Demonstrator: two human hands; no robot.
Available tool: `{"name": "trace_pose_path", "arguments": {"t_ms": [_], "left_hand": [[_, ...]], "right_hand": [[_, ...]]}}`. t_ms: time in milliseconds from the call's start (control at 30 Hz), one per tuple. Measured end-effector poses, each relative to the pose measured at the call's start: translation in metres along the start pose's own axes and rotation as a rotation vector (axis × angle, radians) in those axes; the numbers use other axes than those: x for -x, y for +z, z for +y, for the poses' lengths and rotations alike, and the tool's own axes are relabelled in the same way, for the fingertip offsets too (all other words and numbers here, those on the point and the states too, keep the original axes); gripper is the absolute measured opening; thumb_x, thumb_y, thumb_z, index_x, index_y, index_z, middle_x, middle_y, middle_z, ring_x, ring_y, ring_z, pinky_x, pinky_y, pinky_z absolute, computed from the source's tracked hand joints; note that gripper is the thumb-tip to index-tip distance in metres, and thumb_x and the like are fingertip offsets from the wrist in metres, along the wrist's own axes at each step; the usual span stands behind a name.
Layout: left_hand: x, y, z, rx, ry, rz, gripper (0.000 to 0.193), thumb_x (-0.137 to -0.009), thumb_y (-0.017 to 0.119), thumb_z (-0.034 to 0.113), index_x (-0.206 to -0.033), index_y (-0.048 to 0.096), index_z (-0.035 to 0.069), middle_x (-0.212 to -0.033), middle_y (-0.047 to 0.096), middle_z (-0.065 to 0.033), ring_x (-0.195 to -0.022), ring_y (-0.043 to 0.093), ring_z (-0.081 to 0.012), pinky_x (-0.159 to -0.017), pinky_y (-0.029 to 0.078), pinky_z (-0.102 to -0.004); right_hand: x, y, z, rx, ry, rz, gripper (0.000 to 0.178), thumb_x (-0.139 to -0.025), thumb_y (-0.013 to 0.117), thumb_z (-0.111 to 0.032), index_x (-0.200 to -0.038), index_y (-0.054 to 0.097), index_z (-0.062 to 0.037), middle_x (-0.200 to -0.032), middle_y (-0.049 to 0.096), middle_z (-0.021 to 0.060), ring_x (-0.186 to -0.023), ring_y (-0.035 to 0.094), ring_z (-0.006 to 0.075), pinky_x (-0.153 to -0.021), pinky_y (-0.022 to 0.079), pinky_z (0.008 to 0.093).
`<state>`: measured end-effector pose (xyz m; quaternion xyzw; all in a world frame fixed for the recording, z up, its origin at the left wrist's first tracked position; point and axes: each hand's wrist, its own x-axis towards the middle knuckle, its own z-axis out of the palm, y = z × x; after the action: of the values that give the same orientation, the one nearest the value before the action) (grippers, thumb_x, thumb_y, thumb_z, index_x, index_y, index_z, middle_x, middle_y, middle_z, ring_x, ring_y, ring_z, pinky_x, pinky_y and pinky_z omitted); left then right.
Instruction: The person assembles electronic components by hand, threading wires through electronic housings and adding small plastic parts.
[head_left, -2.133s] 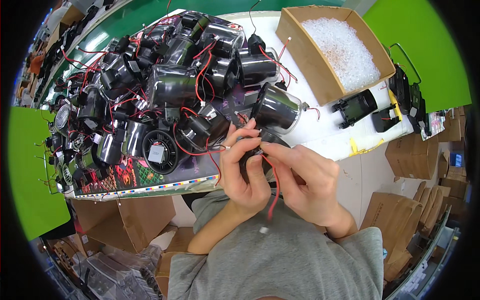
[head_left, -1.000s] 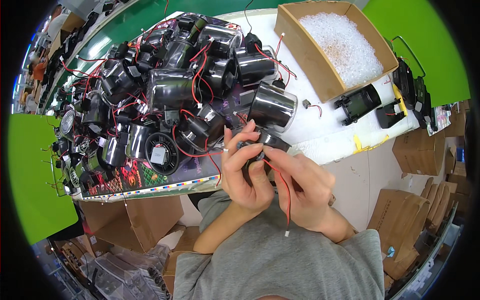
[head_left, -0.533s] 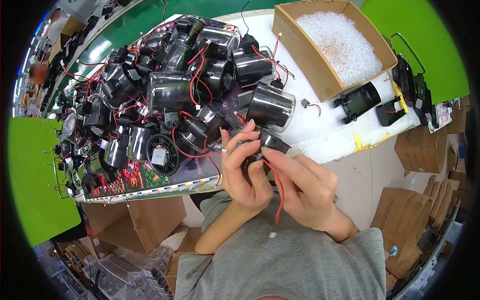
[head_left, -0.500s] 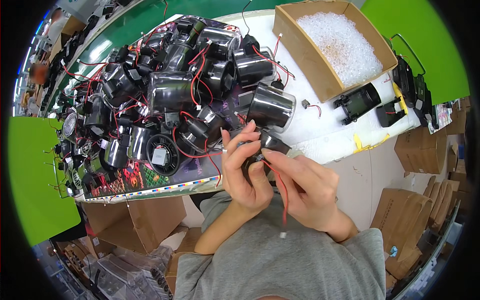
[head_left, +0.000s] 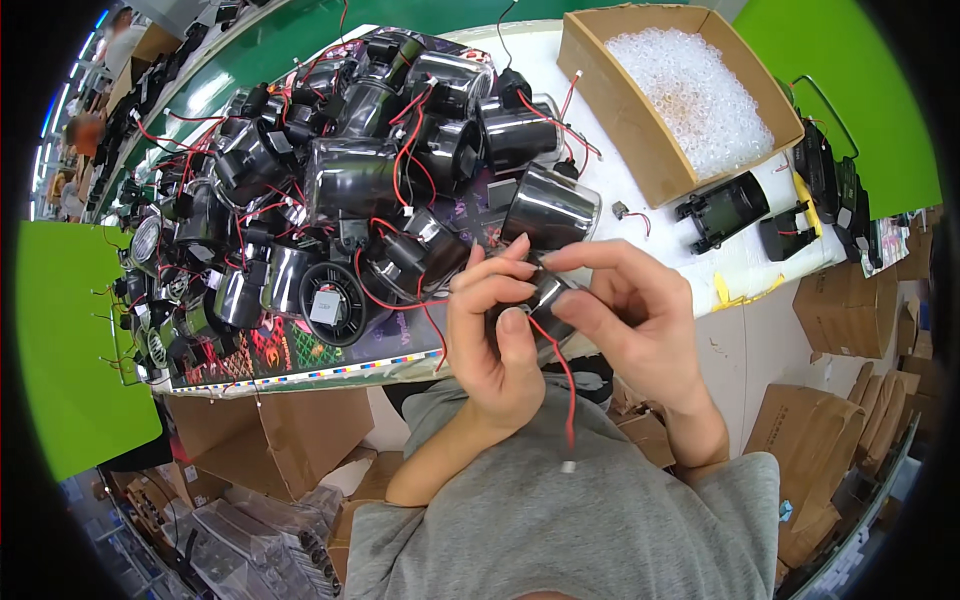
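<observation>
A small black glossy part [head_left: 547, 293] sits between my two hands over the table's front edge; fingers cover much of it. My left hand [head_left: 492, 345] is closed around its left side. On the other side my right hand [head_left: 640, 315] holds it, with thumb and index finger curled against its surface. From the part a red wire lead [head_left: 570, 390] hangs down over my grey shirt and ends in a small white plug [head_left: 568, 466]. Just beyond my fingers lies a dark see-through cup-shaped housing [head_left: 552, 208] on its side.
A heap of similar black housings [head_left: 355, 180] with red and black leads covers the left of the table. A cardboard box [head_left: 630, 135] of small clear plastic pieces stands at the back right. Near it lie a black cylindrical part [head_left: 722, 212] and a small connector [head_left: 620, 210].
My right hand has left the wire near the part and shifted up and right, its thumb and index finger now spread over the part's right side. My left hand keeps its hold.
</observation>
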<state>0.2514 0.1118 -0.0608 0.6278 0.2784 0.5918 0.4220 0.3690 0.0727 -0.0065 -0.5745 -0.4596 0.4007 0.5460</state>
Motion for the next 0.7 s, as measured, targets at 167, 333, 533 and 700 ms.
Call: {"name": "trace_pose_path", "arguments": {"t_ms": [167,333,533,700], "left_hand": [[0.000,0.001,0.000,-0.045,0.037,-0.007,0.017,-0.090,0.043,0.014,-0.094,0.050,-0.001,-0.096,0.057,-0.0177,-0.103,0.056,-0.0318,-0.102,0.026,-0.0510],[0.000,-0.003,-0.002,-0.080,0.061,-0.096,0.020,-0.093,0.033,0.017,-0.097,0.045,0.001,-0.101,0.055,-0.0178,-0.106,0.054,-0.0315,-0.105,0.023,-0.0494],[0.001,-0.003,-0.003,-0.013,0.078,-0.041,0.020,-0.091,0.043,0.014,-0.096,0.050,-0.003,-0.097,0.058,-0.0206,-0.104,0.056,-0.0334,-0.102,0.027,-0.0510],[-0.002,-0.002,-0.002,-0.038,0.094,-0.059,0.018,-0.090,0.043,0.012,-0.095,0.050,-0.004,-0.098,0.057,-0.0211,-0.103,0.057,-0.0336,-0.102,0.028,-0.0511]], "right_hand": [[-0.009,-0.004,-0.003,0.157,-0.060,-0.097,0.020,-0.073,0.073,-0.007,-0.092,0.065,-0.0037,-0.052,0.037,-0.0054,-0.047,0.027,0.0019,-0.042,0.023,0.0213],[-0.014,-0.006,-0.001,0.089,0.022,-0.171,0.017,-0.073,0.072,-0.005,-0.088,0.065,-0.0023,-0.055,0.040,-0.0047,-0.051,0.029,0.0020,-0.044,0.026,0.0217],[-0.017,-0.008,0.004,-0.090,0.139,-0.257,0.016,-0.076,0.070,-0.004,-0.091,0.066,-0.0014,-0.060,0.044,-0.0074,-0.054,0.030,0.0008,-0.047,0.026,0.0202],[-0.023,-0.013,0.006,-0.275,0.159,-0.342,0.018,-0.080,0.066,-0.003,-0.097,0.065,0.0003,-0.070,0.052,-0.0069,-0.059,0.035,-0.0012,-0.049,0.028,0.0173]]}}
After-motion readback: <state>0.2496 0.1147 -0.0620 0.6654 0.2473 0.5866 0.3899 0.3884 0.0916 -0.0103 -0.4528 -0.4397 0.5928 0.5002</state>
